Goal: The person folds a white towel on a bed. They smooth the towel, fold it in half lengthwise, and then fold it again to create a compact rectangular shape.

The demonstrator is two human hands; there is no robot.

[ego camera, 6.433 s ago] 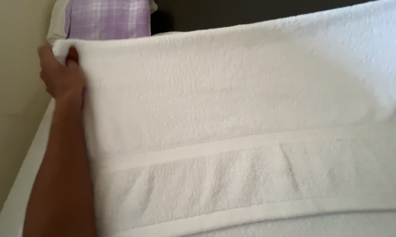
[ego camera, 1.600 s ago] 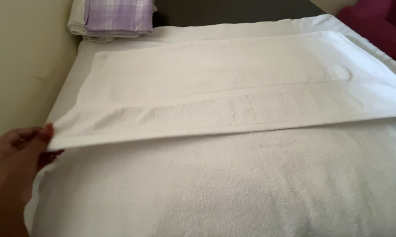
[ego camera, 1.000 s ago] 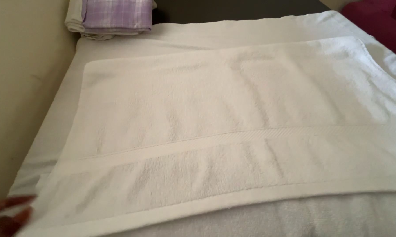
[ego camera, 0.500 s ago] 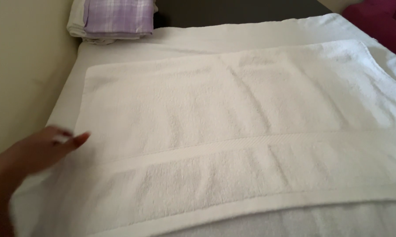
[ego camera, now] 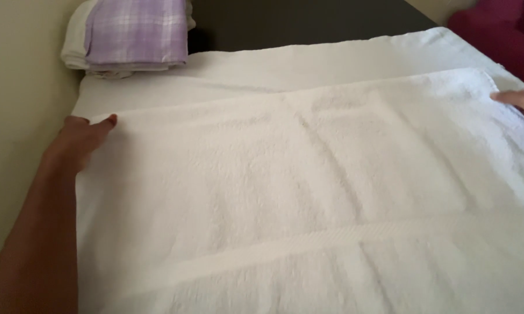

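Left hand (ego camera: 79, 142) flat, fingers together, on far left corner of white towel (ego camera: 308, 192). Right hand (ego camera: 520, 99) touching far right corner, grip unclear. Lilac plaid cloth (ego camera: 137, 32) folded beyond.

The right hand (ego camera: 520, 99) is running off the right edge; only fingertips are showing, so its grip cannot be judged. The left hand (ego camera: 79, 142) is lying partly under the towel (ego camera: 308, 192) corner, its fingers largely hidden. The towel is extending past the bottom and right edges. The folded stack (ego camera: 131, 35) is being cropped at the top. A dark red object (ego camera: 500, 29) is being cut off at the upper right corner, its kind unclear.
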